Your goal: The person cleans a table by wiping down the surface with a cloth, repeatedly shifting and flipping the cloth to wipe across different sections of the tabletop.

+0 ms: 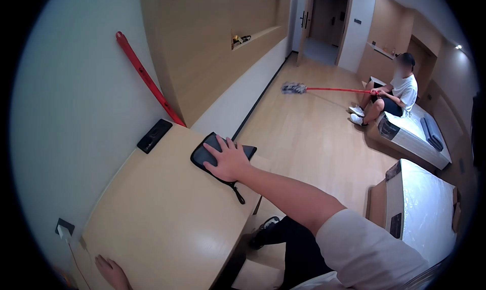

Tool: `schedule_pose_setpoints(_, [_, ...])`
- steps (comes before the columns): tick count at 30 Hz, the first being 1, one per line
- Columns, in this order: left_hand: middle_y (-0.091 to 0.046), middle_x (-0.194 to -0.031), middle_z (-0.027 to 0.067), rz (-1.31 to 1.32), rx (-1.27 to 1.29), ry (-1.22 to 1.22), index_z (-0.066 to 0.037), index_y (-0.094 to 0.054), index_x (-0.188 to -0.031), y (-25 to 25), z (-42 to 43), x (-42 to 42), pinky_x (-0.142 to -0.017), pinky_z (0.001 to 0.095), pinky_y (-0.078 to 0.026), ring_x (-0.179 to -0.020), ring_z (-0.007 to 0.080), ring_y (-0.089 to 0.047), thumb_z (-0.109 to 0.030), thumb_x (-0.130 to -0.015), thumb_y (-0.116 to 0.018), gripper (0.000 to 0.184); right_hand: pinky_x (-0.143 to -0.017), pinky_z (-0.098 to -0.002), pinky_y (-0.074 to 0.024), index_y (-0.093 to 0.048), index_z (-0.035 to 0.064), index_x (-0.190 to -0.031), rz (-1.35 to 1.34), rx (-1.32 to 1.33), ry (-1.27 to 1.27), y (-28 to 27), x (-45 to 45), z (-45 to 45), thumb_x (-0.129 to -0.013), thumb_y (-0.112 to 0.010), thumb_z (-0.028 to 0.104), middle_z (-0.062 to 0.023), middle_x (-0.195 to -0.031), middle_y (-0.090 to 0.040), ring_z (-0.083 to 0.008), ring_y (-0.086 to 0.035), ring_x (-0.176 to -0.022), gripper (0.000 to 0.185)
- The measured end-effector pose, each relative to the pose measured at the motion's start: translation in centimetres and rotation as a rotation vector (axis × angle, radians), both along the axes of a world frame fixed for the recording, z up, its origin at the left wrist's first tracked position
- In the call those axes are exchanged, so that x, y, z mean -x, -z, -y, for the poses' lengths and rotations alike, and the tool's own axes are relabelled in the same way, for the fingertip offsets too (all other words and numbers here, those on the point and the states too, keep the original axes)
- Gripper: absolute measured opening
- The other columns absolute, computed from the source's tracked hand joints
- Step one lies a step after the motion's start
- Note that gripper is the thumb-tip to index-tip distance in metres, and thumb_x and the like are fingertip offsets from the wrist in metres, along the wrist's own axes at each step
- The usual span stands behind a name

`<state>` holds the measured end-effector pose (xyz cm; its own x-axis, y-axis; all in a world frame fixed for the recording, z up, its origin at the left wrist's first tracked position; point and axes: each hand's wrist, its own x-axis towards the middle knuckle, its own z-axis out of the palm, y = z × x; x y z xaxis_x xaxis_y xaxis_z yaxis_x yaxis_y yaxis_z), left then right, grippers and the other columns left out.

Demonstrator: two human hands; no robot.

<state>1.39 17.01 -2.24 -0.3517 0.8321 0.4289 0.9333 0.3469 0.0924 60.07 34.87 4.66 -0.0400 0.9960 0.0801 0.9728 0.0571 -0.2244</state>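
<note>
Under my right hand (226,160) lies a dark zippered pouch (201,156) with a wrist strap, at the far right corner of the light wood desk (167,204). The fingers are spread flat over the pouch, not wrapped round it. My left hand (111,272) rests on the desk near its left edge at the bottom of the view, fingers extended with nothing seen in them. A black flat case (154,136) sits at the desk's far end by the wall.
A red strip (144,76) leans on the wall behind the desk. A plug with a cable is in a wall socket (65,227). Another person (403,90) sits on a plastic-covered mattress (415,125), holding a mop (334,90). A second mattress (428,209) stands nearer.
</note>
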Motion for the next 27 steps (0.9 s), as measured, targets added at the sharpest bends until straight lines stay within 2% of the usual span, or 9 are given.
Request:
schedule_pose_setpoints(1, [-0.061, -0.133, 0.0356, -0.062, -0.023, 0.046, 0.013, -0.061, -0.132, -0.9, 1.0, -0.7, -0.113, 0.0545, -0.043, -0.126, 0.0510, -0.056, -0.030, -0.101, -0.050, 0.054, -0.122, -0.0579, -0.0267, -0.036, 0.0264, -0.165, 0.034, -0.036, -0.007, 0.4, 0.5, -0.5, -0.101, -0.041, 0.064, -0.0225, -0.171, -0.025, -0.0437, -0.034, -0.151, 0.075])
schedule_pose_setpoints(4, [-0.058, -0.137, 0.0370, 0.046, 0.047, 0.031, 0.015, -0.057, -0.135, -3.8, 1.1, -3.2, -0.115, 0.0530, -0.041, -0.128, 0.0497, -0.055, -0.028, -0.101, -0.049, 0.056, -0.117, -0.0545, -0.0313, -0.035, 0.0246, -0.165, -0.009, -0.001, -0.039, 0.4, 1.5, -3.2, -0.101, -0.040, 0.063, -0.0215, -0.171, -0.024, -0.0412, -0.040, -0.146, 0.075])
schedule_pose_setpoints(5, [-0.058, -0.137, 0.0370, 0.066, 0.060, 0.016, 0.015, -0.057, -0.135, -4.3, 0.8, -4.0, -0.115, 0.0531, -0.041, -0.129, 0.0497, -0.054, -0.028, -0.101, -0.049, 0.056, -0.110, -0.0493, -0.0364, -0.036, 0.0253, -0.165, 0.018, -0.005, -0.046, 0.4, 1.8, -4.0, -0.101, -0.039, 0.063, -0.0204, -0.171, -0.025, -0.0381, -0.046, -0.140, 0.074])
schedule_pose_setpoints(10, [-0.061, -0.132, 0.0363, 0.090, -0.025, 0.026, 0.015, -0.060, -0.130, -4.0, 1.2, -3.7, -0.109, 0.0546, -0.045, -0.124, 0.0504, -0.057, -0.029, -0.101, -0.051, 0.054, -0.110, -0.0481, -0.0374, -0.036, 0.0282, -0.165, -0.021, 0.093, -0.066, -0.8, 2.5, -5.9, -0.101, -0.039, 0.064, -0.0188, -0.171, -0.026, -0.0371, -0.046, -0.140, 0.073])
schedule_pose_setpoints(13, [-0.047, -0.154, 0.0286, 0.421, -0.044, -0.121, 0.009, -0.046, -0.149, -3.2, 0.6, -3.9, -0.122, 0.0495, -0.034, -0.145, 0.0438, -0.042, -0.019, -0.104, -0.048, 0.053, -0.109, -0.0482, -0.0377, -0.036, 0.0306, -0.165, -0.006, 0.083, -0.049, -0.7, 2.0, -5.5, -0.101, -0.039, 0.066, -0.0186, -0.170, -0.029, -0.0368, -0.047, -0.140, 0.073])
schedule_pose_setpoints(19, [-0.049, -0.152, 0.0277, 0.230, 0.010, -0.152, 0.009, -0.049, -0.147, -3.5, 1.0, -4.5, -0.120, 0.0483, -0.036, -0.143, 0.0427, -0.045, -0.024, -0.106, -0.048, 0.052, -0.111, -0.0498, -0.0359, -0.037, 0.0331, -0.164, -0.021, 0.039, 0.014, -0.3, -1.1, -0.4, -0.100, -0.039, 0.069, -0.0167, -0.150, -0.049, -0.0368, -0.050, -0.133, 0.073])
schedule_pose_setpoints(22, [-0.051, -0.150, 0.0285, 0.226, 0.008, -0.119, 0.009, -0.050, -0.146, -2.7, 0.7, -3.3, -0.119, 0.0484, -0.037, -0.142, 0.0434, -0.046, -0.027, -0.108, -0.046, 0.052, -0.111, -0.0506, -0.0360, -0.037, 0.0330, -0.164, -0.004, 0.058, 0.037, 0.1, -3.9, 3.0, -0.100, -0.038, 0.070, -0.0178, -0.150, -0.049, -0.0369, -0.050, -0.132, 0.074])
schedule_pose_setpoints(25, [-0.051, -0.151, 0.0297, 0.263, 0.013, -0.110, 0.010, -0.050, -0.146, -2.9, 0.4, -3.1, -0.121, 0.0462, -0.036, -0.142, 0.0435, -0.047, -0.025, -0.106, -0.050, 0.053, -0.111, -0.0508, -0.0356, -0.034, 0.0314, -0.165, -0.011, 0.076, 0.089, -0.1, -5.6, 6.5, -0.100, -0.037, 0.071, -0.0233, -0.146, -0.052, -0.0398, -0.050, -0.132, 0.077])
schedule_pose_setpoints(27, [-0.050, -0.151, 0.0293, 0.217, 0.050, -0.115, 0.010, -0.049, -0.147, -1.6, -0.3, -1.2, -0.120, 0.0482, -0.036, -0.142, 0.0444, -0.046, -0.028, -0.108, -0.046, 0.054, -0.111, -0.0518, -0.0357, -0.032, 0.0295, -0.166, -0.031, 0.050, 0.129, 0.5, -6.2, 7.5, -0.100, -0.037, 0.072, -0.0272, -0.142, -0.054, -0.0417, -0.051, -0.132, 0.078])
